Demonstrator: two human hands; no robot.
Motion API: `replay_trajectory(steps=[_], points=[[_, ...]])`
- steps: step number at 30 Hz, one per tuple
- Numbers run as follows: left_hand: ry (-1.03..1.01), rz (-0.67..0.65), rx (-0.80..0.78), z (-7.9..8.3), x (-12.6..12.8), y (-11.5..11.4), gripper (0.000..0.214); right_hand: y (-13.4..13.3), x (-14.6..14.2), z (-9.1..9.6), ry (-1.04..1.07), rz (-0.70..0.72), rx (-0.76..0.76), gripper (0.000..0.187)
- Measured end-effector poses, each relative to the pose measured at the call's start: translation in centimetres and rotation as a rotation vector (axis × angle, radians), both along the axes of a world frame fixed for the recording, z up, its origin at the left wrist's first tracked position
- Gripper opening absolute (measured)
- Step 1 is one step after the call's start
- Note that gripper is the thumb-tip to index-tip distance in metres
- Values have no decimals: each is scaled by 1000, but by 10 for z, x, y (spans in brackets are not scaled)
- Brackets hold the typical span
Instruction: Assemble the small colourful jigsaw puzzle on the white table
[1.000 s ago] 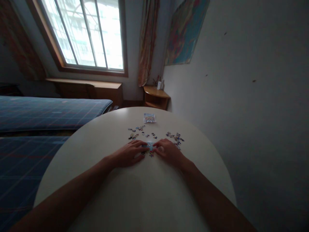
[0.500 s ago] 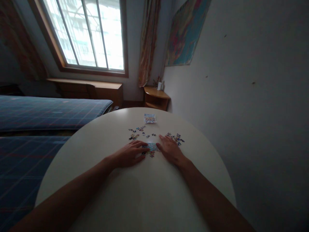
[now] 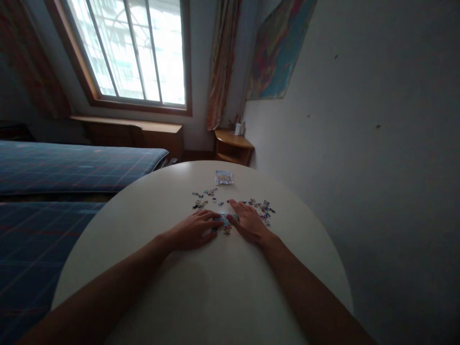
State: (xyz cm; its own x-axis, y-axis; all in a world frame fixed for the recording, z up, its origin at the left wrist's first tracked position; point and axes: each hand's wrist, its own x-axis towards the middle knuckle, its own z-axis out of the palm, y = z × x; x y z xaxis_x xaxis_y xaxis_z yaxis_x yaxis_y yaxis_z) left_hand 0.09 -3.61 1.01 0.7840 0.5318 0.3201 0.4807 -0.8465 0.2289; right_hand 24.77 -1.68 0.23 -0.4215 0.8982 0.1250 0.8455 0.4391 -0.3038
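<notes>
A partly joined jigsaw puzzle (image 3: pixel 225 223) with light blue at its top lies flat on the white round table (image 3: pixel 201 297). At its left side my left hand (image 3: pixel 196 229) rests with the fingers apart, fingertips touching the puzzle's edge. My right hand (image 3: pixel 249 223) lies over the puzzle's right part, thumb and index finger spread, and hides that part. Whether a small piece sits under its fingertips cannot be seen. Loose puzzle pieces (image 3: pixel 266 209) are scattered beyond and to the right of my right hand. More loose pieces (image 3: pixel 200 204) lie past my left hand.
A small picture packet (image 3: pixel 224 178) lies near the table's far edge. Left of the table is a bed with a blue checked mattress (image 3: pixel 79 167). A wooden corner shelf (image 3: pixel 233 139) stands behind, and a white wall (image 3: pixel 359 191) runs along the right.
My right hand has shifted left over the puzzle, uncovering more loose pieces to its right. My left hand stays almost in place.
</notes>
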Motion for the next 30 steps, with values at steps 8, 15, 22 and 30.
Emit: replay_trajectory(steps=[8,15,22,30], points=[[10,6,-3,1,0,0,40,-2,0,5,-5,-20,25,79],[-7,-9,-3,-4,0,2,39,-4,15,14,-51,-127,105,58],[1,9,-10,-4,0,2,39,-12,38,28,-114,-151,72,24],[0,10,-9,-3,0,1,38,-17,42,34,-86,-181,32,15]])
